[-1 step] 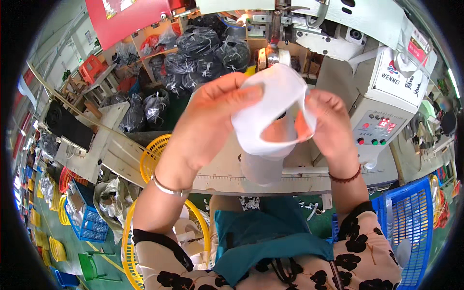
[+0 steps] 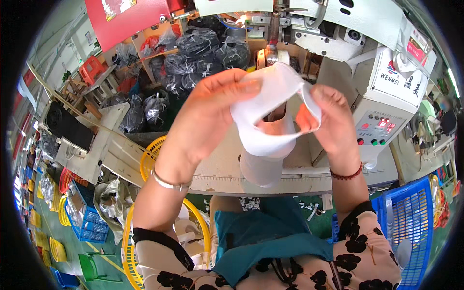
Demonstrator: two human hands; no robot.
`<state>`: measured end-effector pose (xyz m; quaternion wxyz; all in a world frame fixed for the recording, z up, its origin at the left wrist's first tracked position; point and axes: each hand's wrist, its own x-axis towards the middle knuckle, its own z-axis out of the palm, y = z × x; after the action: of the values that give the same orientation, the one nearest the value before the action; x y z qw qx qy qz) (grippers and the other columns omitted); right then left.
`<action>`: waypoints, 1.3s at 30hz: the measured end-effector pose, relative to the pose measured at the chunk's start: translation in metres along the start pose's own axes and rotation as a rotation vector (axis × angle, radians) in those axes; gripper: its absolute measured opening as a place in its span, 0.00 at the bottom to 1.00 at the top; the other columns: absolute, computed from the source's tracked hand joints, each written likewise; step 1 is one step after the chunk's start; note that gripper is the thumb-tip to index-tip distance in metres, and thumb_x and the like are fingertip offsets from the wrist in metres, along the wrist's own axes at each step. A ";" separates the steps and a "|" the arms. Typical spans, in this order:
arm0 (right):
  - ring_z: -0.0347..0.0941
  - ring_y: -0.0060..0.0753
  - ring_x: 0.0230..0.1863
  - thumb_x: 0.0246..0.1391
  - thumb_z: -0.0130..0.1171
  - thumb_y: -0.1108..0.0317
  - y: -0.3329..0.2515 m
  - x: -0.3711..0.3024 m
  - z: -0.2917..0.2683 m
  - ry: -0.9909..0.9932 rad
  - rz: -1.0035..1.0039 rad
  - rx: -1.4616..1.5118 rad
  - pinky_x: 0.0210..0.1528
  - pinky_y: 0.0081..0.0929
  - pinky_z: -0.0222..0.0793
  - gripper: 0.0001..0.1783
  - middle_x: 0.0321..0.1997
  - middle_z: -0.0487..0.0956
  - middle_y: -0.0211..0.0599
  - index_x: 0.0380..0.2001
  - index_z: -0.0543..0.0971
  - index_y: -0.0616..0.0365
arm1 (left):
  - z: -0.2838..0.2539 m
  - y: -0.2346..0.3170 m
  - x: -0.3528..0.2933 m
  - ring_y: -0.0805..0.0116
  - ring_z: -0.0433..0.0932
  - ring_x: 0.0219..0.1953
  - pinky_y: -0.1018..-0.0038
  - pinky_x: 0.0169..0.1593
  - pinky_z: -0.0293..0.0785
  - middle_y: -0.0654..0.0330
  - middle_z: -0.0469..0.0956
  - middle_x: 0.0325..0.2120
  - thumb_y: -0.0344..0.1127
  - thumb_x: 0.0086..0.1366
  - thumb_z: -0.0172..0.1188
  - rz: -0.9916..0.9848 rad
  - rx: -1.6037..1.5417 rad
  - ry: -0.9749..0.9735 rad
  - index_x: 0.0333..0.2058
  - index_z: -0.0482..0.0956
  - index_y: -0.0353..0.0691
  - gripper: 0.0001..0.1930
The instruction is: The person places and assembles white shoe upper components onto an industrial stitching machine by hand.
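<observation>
Both my hands hold up a white, soft, hollow piece [image 2: 265,94] that looks like a shoe upper, in front of the machine. My left hand [image 2: 208,111] pinches its left edge, thumb on top and fingers partly hidden behind. My right hand [image 2: 334,118] grips the right rim between thumb and fingers. Some fingertips show through the gaping opening in the piece. Just below it stands a pale rounded post [image 2: 261,170] on the machine table [image 2: 217,181], its top covered by the piece.
A control box [image 2: 382,128] with lit digits and buttons stands right of the table. A metal machine head [image 2: 274,29] hangs beyond my hands. A yellow basket [image 2: 126,246] with white pieces sits at lower left, a blue crate [image 2: 420,227] at lower right. Black bags [image 2: 198,43] fill the back.
My right hand has shifted slightly right and up, pulling its rim along. The opening of the white piece now gapes wider, and my left hand has moved only a little.
</observation>
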<state>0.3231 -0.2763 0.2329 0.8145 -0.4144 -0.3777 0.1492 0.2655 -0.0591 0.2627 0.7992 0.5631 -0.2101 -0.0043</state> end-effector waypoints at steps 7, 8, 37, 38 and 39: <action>0.73 0.23 0.25 0.52 0.54 0.68 0.003 0.045 -0.020 0.193 -0.178 -0.122 0.27 0.19 0.68 0.09 0.27 0.78 0.36 0.31 0.77 0.65 | -0.020 0.004 0.050 0.77 0.74 0.32 0.80 0.38 0.68 0.62 0.77 0.28 0.32 0.55 0.58 0.067 0.158 0.095 0.32 0.78 0.35 0.08; 0.73 0.23 0.26 0.51 0.55 0.69 0.004 0.048 -0.022 0.211 -0.196 -0.127 0.27 0.19 0.68 0.09 0.27 0.78 0.36 0.31 0.77 0.66 | -0.023 0.003 0.054 0.77 0.74 0.33 0.80 0.38 0.67 0.62 0.77 0.28 0.32 0.56 0.58 0.107 0.213 0.090 0.32 0.79 0.34 0.08; 0.65 0.23 0.20 0.56 0.48 0.66 0.025 0.062 -0.031 0.303 0.011 0.310 0.25 0.18 0.62 0.12 0.16 0.69 0.24 0.39 0.74 0.61 | -0.040 -0.022 0.090 0.83 0.62 0.17 0.84 0.21 0.56 0.68 0.71 0.18 0.34 0.60 0.52 0.007 -0.182 0.062 0.29 0.76 0.34 0.09; 0.64 0.23 0.20 0.56 0.47 0.66 0.025 0.063 -0.031 0.325 0.016 0.301 0.25 0.17 0.62 0.13 0.16 0.68 0.24 0.39 0.74 0.61 | -0.041 -0.022 0.089 0.83 0.61 0.16 0.84 0.21 0.56 0.68 0.71 0.18 0.34 0.60 0.52 0.011 -0.169 0.071 0.29 0.76 0.35 0.09; 0.64 0.23 0.20 0.56 0.47 0.66 0.026 0.063 -0.030 0.347 0.020 0.292 0.26 0.17 0.62 0.13 0.16 0.68 0.24 0.40 0.74 0.60 | -0.041 -0.022 0.089 0.83 0.61 0.16 0.84 0.21 0.56 0.69 0.71 0.18 0.35 0.60 0.52 0.016 -0.155 0.081 0.29 0.76 0.35 0.09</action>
<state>0.3895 -0.2423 0.2325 0.9169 -0.3156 -0.2022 0.1369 0.3657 -0.0523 0.2614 0.8483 0.4975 -0.1813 0.0084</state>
